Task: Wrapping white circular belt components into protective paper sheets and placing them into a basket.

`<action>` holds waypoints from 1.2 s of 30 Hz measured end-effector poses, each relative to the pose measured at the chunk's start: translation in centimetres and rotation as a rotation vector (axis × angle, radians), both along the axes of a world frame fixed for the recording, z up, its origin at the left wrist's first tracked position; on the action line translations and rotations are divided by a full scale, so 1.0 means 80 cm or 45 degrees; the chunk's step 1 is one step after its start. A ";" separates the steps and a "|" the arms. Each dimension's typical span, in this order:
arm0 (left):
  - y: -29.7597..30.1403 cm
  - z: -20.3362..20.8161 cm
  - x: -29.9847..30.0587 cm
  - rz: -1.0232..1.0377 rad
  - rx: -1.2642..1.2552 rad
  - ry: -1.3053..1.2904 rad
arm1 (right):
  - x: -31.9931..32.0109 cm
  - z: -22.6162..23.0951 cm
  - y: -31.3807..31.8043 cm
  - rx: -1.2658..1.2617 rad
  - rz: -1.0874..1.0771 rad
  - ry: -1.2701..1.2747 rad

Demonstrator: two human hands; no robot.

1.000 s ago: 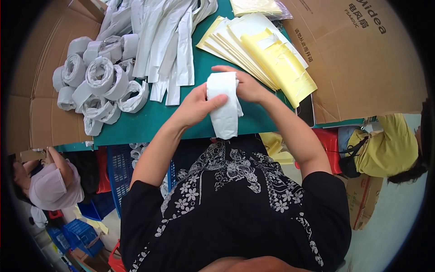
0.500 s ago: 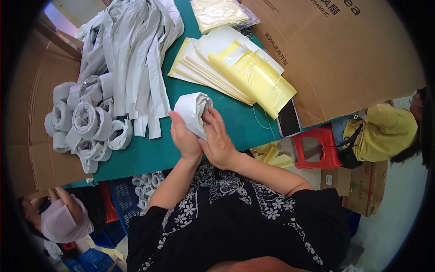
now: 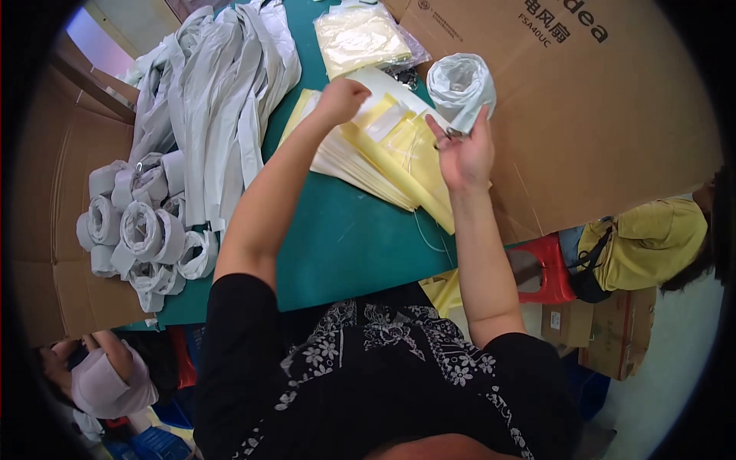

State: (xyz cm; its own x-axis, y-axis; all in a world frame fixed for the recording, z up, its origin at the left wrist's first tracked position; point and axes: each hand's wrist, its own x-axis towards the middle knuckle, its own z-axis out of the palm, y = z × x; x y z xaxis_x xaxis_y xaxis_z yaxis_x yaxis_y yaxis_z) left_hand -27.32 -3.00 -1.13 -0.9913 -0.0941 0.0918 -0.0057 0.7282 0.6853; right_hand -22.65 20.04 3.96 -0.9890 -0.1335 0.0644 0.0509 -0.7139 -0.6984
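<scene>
My right hand (image 3: 468, 157) holds a coiled white plastic strip (image 3: 481, 73) by its lower edge, fingers and thumb pointing away from me, in front of the cardboard. The coil's hollow middle shows. Over the far end of a fanned stack of pale sheets (image 3: 356, 170) is my left hand (image 3: 343, 101), its fingers curled together. Whether it pinches anything small is hidden. Just right of that hand, a partly rolled yellow sheet (image 3: 395, 157) lies on the stack, with white pieces and thin threads on it.
Several white coils (image 3: 140, 230) are piled at the left by long loose white strips (image 3: 218, 100) on the green table (image 3: 345, 238). A bagged yellow bundle (image 3: 360, 38) lies at the back. Cardboard (image 3: 590, 115) borders the right. People sit at both sides, one near a red stool (image 3: 548, 268).
Both hands have parted and moved away from me. The coil has gone up and right in my right hand; my left hand has left it and reached over the sheets.
</scene>
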 end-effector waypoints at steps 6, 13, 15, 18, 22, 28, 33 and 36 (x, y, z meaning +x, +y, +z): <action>0.008 -0.031 -0.076 -0.282 -0.061 -0.359 | -0.050 -0.058 -0.040 -0.069 -0.007 -0.089; 0.014 -0.024 -0.065 -0.228 0.113 -0.595 | -0.082 -0.108 -0.070 -0.065 -0.068 -0.086; 0.007 -0.024 -0.057 -0.207 0.120 -0.576 | -0.085 -0.127 -0.070 -0.033 -0.083 -0.080; -0.014 -0.019 -0.043 -0.202 0.146 -0.422 | -0.085 -0.154 -0.071 0.063 -0.109 -0.001; -0.063 -0.008 -0.026 -0.015 0.676 -0.380 | -0.088 -0.164 -0.079 0.304 -0.113 0.254; -0.206 0.038 0.057 -0.300 2.072 0.365 | -0.088 -0.169 -0.087 0.444 -0.139 0.308; -0.230 0.107 0.198 0.028 1.275 0.474 | -0.078 -0.136 -0.084 0.703 -0.110 0.484; -0.146 0.124 0.262 0.017 0.828 0.327 | -0.060 -0.085 -0.075 1.405 -0.199 1.005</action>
